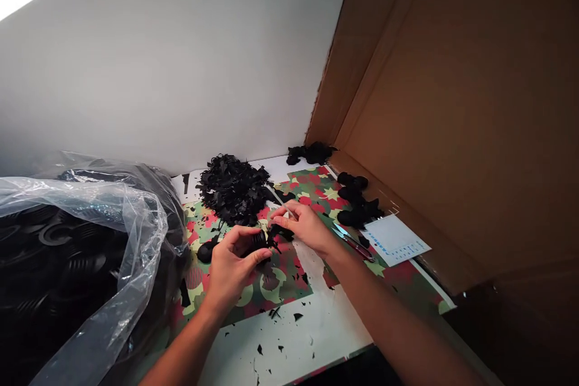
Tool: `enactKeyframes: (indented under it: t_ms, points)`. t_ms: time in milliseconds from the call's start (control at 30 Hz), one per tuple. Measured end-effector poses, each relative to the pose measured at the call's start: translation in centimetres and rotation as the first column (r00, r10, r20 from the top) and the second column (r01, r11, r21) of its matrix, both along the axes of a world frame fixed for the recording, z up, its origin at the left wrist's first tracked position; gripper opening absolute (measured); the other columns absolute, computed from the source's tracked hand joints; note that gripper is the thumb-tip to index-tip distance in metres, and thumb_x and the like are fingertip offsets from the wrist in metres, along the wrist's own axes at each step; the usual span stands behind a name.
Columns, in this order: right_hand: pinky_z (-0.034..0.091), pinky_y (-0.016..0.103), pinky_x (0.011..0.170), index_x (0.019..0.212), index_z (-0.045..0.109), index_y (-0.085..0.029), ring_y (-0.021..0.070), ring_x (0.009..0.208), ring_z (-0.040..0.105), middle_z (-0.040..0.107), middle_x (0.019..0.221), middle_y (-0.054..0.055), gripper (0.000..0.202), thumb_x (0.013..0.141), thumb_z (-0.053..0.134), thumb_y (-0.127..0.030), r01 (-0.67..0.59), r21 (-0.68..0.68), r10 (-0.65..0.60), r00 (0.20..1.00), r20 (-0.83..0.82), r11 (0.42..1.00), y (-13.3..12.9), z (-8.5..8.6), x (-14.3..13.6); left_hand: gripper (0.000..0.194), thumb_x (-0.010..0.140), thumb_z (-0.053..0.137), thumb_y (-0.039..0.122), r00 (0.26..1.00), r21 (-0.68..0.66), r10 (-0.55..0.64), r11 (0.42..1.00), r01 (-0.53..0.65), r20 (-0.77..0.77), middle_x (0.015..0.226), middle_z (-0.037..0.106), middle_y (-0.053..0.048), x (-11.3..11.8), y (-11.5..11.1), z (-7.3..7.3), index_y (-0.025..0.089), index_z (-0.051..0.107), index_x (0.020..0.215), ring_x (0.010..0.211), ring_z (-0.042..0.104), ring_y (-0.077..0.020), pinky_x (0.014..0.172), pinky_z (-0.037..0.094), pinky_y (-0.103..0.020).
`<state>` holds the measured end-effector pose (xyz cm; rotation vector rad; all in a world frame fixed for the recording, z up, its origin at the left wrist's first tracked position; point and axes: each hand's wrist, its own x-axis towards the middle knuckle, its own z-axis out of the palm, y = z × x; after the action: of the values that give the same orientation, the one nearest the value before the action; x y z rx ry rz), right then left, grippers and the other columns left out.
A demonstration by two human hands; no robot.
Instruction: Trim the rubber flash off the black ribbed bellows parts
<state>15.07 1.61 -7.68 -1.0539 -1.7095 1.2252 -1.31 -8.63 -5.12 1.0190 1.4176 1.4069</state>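
In the head view, my left hand [233, 259] is closed around a black ribbed rubber part [259, 240], thumb and fingers on its sides. Ragged black scraps stick out from the end facing my right hand. Close beside it, my right hand [305, 230] is closed on a slim, pale metallic tool [280, 198], whose shaft points up and left; its exact kind is unclear. Beyond both hands lies a heap of black rubber trimmings [233, 187]. A rounded black piece [205, 251] rests just left of my left hand.
An open clear plastic bag [149, 241] full of black ribbed parts stands on the left. Right of my hands lie a pointed tool with a dark red handle [357, 246], a white card [398, 240] and dark clumps [357, 202]. A cardboard wall [452, 102] rises on the right.
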Motion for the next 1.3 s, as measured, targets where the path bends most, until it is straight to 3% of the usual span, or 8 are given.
enactKeyframes:
  t_ms: [200,300,433,567,767,933,1067,1300]
  points:
    - [0.053,0.033,0.078,0.086,0.074,-0.022,0.0216,0.089,0.064,0.068,0.094,0.006,0.041,0.085,0.071,-0.062,-0.131,0.055,0.139,0.975,-0.174,0.99,-2.4,1.7,-0.5,0.034,0.052,0.091,0.027,0.997,0.001,0.073,0.997,-0.073,0.022,0.072,0.073,0.0,-0.4,0.1,0.3,0.018,0.076,0.081,0.064,0.065,-0.0143,0.059,0.053,-0.023]
    - [0.054,0.032,0.079,0.101,0.074,-0.023,0.0207,0.091,0.067,0.072,0.104,0.005,0.038,0.077,0.082,-0.051,-0.217,-0.009,0.208,0.947,-0.246,0.976,-3.2,1.8,-1.2,0.036,0.048,0.092,0.025,0.992,-0.003,0.086,0.996,-0.086,0.091,0.071,0.074,0.0,-0.7,0.3,0.5,0.017,0.074,0.078,0.064,0.066,-0.0154,0.057,0.054,-0.024]
    - [0.054,0.031,0.076,0.091,0.074,-0.024,0.0188,0.08,0.068,0.073,0.087,0.0,0.018,0.077,0.078,-0.034,-0.16,-0.079,0.132,0.949,-0.287,0.984,-3.7,1.5,-2.3,0.038,0.044,0.093,0.022,0.989,-0.004,0.097,0.995,-0.097,0.11,0.07,0.075,0.0,-0.9,0.4,0.6,0.017,0.071,0.074,0.065,0.067,-0.0156,0.059,0.055,-0.024]
    - [0.048,0.03,0.067,0.072,0.07,-0.023,0.0184,0.069,0.061,0.07,0.071,0.0,0.008,0.079,0.07,-0.027,0.0,-0.019,-0.003,0.988,-0.151,1.0,-3.8,1.1,-2.6,0.037,0.047,0.096,0.024,0.984,0.009,0.098,0.995,-0.101,0.146,0.079,0.077,-0.003,-0.8,0.4,0.0,0.016,0.069,0.071,0.07,0.069,-0.0165,0.065,0.057,-0.026]
    - [0.038,0.026,0.057,0.062,0.057,-0.022,0.0149,0.056,0.05,0.055,0.056,-0.004,0.02,0.081,0.061,-0.018,0.029,0.055,-0.035,0.994,0.108,0.998,-2.0,0.0,-1.0,0.053,0.054,0.097,0.05,0.911,0.119,0.299,0.932,-0.343,0.285,0.074,0.07,0.004,-2.7,0.7,0.3,0.02,0.056,0.071,0.065,0.064,-0.01,0.062,0.052,-0.019]
    - [0.046,0.028,0.063,0.068,0.068,-0.02,0.0163,0.069,0.058,0.063,0.08,0.002,0.027,0.089,0.066,-0.036,0.002,0.106,-0.01,0.997,0.076,0.994,-1.4,0.1,-0.6,0.067,0.042,0.097,0.063,0.936,0.053,0.196,0.974,-0.221,0.294,0.075,0.07,0.0,-2.8,0.8,0.2,0.02,0.06,0.078,0.064,0.065,-0.0135,0.061,0.055,-0.024]
    - [0.055,0.031,0.07,0.091,0.076,-0.022,0.0214,0.09,0.066,0.066,0.101,0.008,0.029,0.094,0.067,-0.049,-0.039,0.213,0.072,0.986,-0.15,0.976,-3.2,1.4,-1.8,0.066,0.043,0.097,0.061,0.949,0.023,0.154,0.986,-0.167,0.276,0.069,0.066,0.003,-1.8,1.0,-0.6,0.019,0.061,0.08,0.058,0.061,-0.0112,0.057,0.051,-0.022]
    - [0.047,0.029,0.063,0.073,0.072,-0.022,0.0162,0.068,0.056,0.062,0.076,0.001,0.024,0.09,0.071,-0.038,-0.052,0.229,0.069,0.995,-0.066,0.972,-4.0,2.2,-2.3,0.053,0.047,0.098,0.037,0.982,0.022,0.025,0.999,-0.03,0.188,0.074,0.068,0.002,-1.0,0.9,-0.2,0.018,0.067,0.085,0.061,0.061,-0.0122,0.058,0.051,-0.023]
